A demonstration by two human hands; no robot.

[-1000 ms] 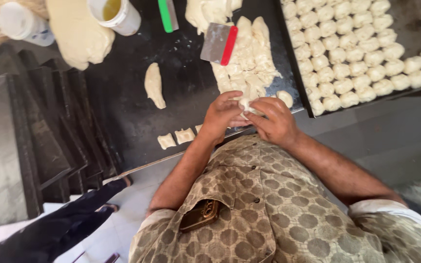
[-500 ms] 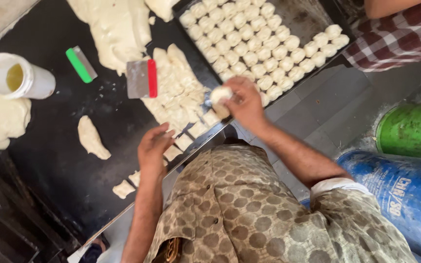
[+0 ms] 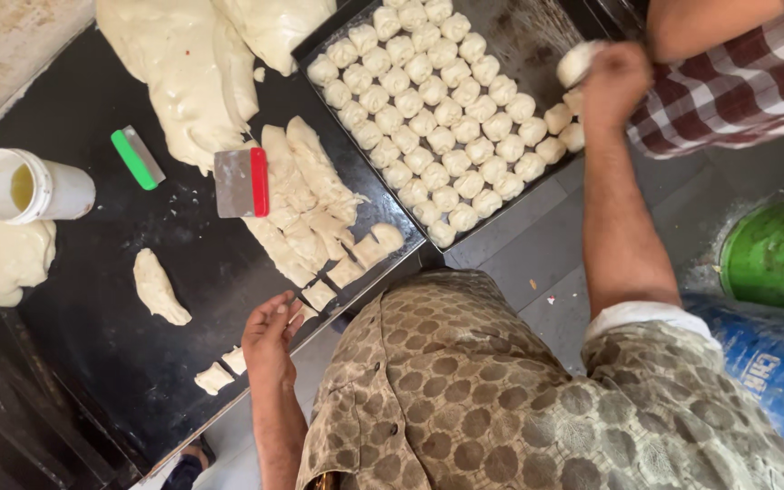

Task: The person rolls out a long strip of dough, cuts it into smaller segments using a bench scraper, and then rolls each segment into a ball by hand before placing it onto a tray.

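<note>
A: Dark metal surface (image 3: 93,299) is filling the left side, and big sheets of pale dough (image 3: 201,82) are lying across its top edge. What is sitting beside them?

B: Cut dough strips (image 3: 306,213) are lying in a heap near the front edge, with a red-handled scraper (image 3: 240,181) resting just left of them and a green-handled scraper (image 3: 137,158) further left. A white cup (image 3: 24,188) of yellow liquid is standing at the far left.

A: What is the left hand (image 3: 269,336) doing?

B: It is hovering with fingers loosely spread over the surface edge, gripping nothing, just beside a small cut dough piece (image 3: 318,295).

A: And the right hand (image 3: 614,83)?

B: It is reaching over the far corner of the black tray (image 3: 537,27), fingers closing around a dough ball (image 3: 579,62). Rows of dough balls (image 3: 428,109) are filling the tray. A checked sleeve (image 3: 728,91) of another person is showing beyond it
</note>
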